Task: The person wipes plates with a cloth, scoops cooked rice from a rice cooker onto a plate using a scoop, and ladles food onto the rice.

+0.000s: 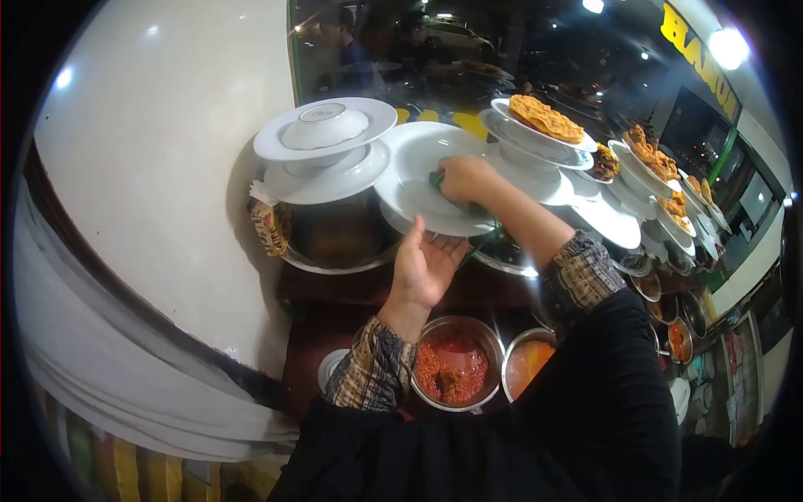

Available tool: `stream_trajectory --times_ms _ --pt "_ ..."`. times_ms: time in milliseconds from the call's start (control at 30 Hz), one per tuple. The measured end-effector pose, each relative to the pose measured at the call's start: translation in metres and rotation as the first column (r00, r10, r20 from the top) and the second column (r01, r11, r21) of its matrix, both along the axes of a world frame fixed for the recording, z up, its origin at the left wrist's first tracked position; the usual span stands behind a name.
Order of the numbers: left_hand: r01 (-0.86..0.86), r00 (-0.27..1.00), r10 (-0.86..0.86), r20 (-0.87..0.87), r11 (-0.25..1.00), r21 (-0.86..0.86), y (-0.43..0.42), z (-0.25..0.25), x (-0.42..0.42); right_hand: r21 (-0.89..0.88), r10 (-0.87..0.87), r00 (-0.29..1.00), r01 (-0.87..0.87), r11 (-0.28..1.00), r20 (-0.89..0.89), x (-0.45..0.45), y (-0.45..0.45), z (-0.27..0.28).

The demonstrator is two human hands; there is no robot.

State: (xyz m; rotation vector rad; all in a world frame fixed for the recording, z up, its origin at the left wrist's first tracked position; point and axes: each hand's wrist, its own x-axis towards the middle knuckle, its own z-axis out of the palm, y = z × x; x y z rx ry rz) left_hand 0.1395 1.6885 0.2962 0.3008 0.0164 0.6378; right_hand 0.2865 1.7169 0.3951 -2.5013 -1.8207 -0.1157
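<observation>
A wide white plate point(410, 163) is tilted toward me in the middle of the head view. My left hand point(425, 272) is palm up at its near edge, the thumb against the rim and the fingers passing underneath to support it. On the plate's inner surface, my right hand point(468, 180) is closed around a green cloth point(437, 179) that is mostly hidden by the fingers. Left of this plate, an upturned white bowl point(324, 125) rests on stacked white plates point(280, 149).
Plates of fried food point(545, 119) are stacked to the right along the glass. Below are a pot of red chilli sauce point(452, 368), a pot of orange liquid point(529, 364) and a large metal basin point(343, 238). A white wall point(184, 167) bounds the left side.
</observation>
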Motion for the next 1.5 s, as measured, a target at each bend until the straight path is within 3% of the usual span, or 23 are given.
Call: stream_trajectory --times_ms 100,300,400,533,600,800,900,1000,1133,1233,1500 --pt "0.026 0.996 -0.014 -0.091 0.990 0.136 0.009 -0.003 -0.003 0.078 0.064 0.994 -0.058 0.995 -0.086 -0.003 0.026 -0.008" --pt "0.025 0.991 0.011 -0.134 0.965 0.262 0.013 -0.001 -0.006 0.095 0.034 0.985 -0.018 0.995 -0.169 0.013 0.090 -0.013" --pt "0.049 0.985 -0.001 -0.170 0.959 0.279 0.013 0.008 -0.010 0.149 0.037 0.999 -0.033 0.988 -0.019 0.033 0.124 -0.022" --pt "0.053 0.986 -0.009 -0.164 0.962 0.267 0.016 0.006 -0.010 0.033 -0.156 0.983 0.153 0.988 0.101 0.058 0.155 -0.017" --pt "0.064 0.987 -0.020 -0.159 0.958 0.280 0.016 0.007 -0.012 0.198 -0.385 0.919 0.395 0.897 -0.089 0.090 0.174 -0.030" --pt "0.087 0.982 -0.040 -0.184 0.962 0.259 0.018 0.007 -0.013 0.230 -0.483 0.871 0.489 0.841 -0.087 0.112 0.191 -0.022" --pt "0.105 0.983 -0.057 -0.176 0.954 0.279 0.020 0.004 -0.013 0.106 -0.326 0.945 0.325 0.940 -0.009 0.108 0.208 -0.018" --pt "0.112 0.983 -0.064 -0.175 0.953 0.280 0.022 0.002 -0.012 0.180 0.011 1.000 -0.014 0.984 0.020 0.092 0.210 -0.020" --pt "0.092 0.983 -0.049 -0.177 0.965 0.245 0.021 0.006 -0.013 0.160 0.151 0.988 -0.144 0.977 -0.035 0.081 0.207 -0.025" --pt "0.086 0.986 -0.049 -0.158 0.966 0.242 0.019 0.010 -0.016 0.212 0.210 0.970 -0.181 0.960 -0.126 0.064 0.178 -0.022" --pt "0.075 0.990 -0.035 -0.139 0.954 0.291 0.020 0.008 -0.013 0.080 0.176 0.954 -0.161 0.984 -0.241 0.034 0.093 -0.017"
